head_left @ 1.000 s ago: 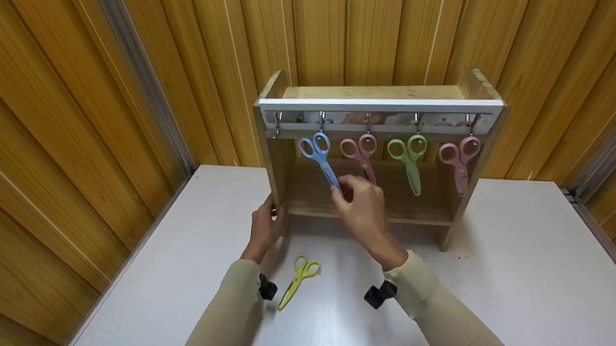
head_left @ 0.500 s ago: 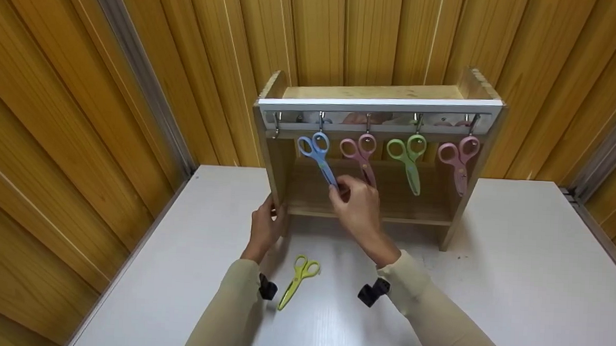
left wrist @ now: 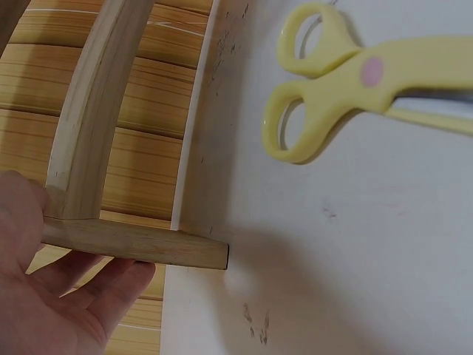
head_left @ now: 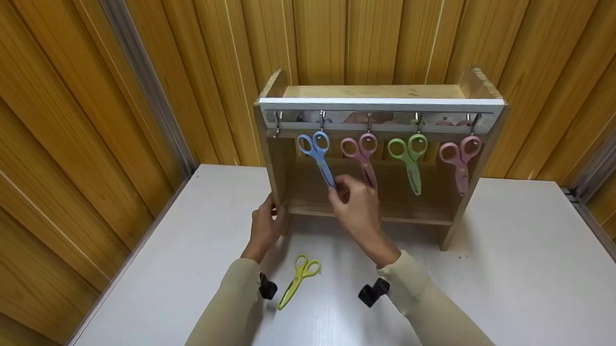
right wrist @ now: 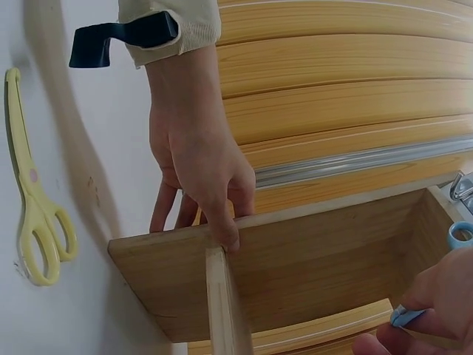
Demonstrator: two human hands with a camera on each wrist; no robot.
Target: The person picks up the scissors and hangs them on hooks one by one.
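Note:
Blue scissors (head_left: 317, 155) hang by one handle loop from the second hook from the left on a wooden rack (head_left: 369, 214). My right hand (head_left: 359, 207) pinches their blade end between thumb and fingers; the blue tip (right wrist: 405, 316) shows in the right wrist view. At the rack's lower left, my left hand (head_left: 265, 228) grips the side panel, with the thumb on one face and the fingers on the other, as the left wrist view (left wrist: 52, 288) shows. Yellow scissors (head_left: 297, 280) lie on the white table between my forearms.
Dusty pink scissors (head_left: 361, 152), green scissors (head_left: 410, 160) and pink scissors (head_left: 460, 162) hang from the hooks further right. The leftmost hook (head_left: 277, 124) carries nothing. Wood-patterned walls (head_left: 368, 34) stand behind and left of the white table (head_left: 523, 290).
The blue scissors' blade end has swung slightly left with my right hand, which has also shifted a little left. My left hand and the yellow scissors stay put.

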